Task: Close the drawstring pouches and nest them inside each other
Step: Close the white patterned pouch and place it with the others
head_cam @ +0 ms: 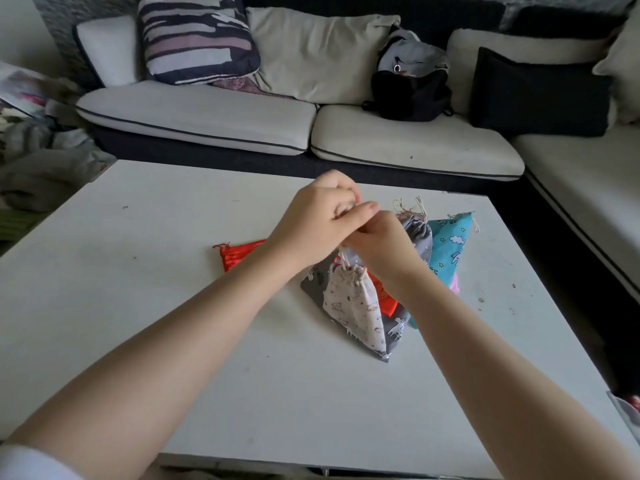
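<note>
Cream pouch dangling by its drawstring from both raised hands' pinching grip, left hand, right hand.

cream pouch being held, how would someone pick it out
On the white table before the sofa lies a heap of pouches, where both hands meet. It hangs there by its cords: the cream pouch, smallest showing, cinched shut, with tiny pale animal prints.
</note>
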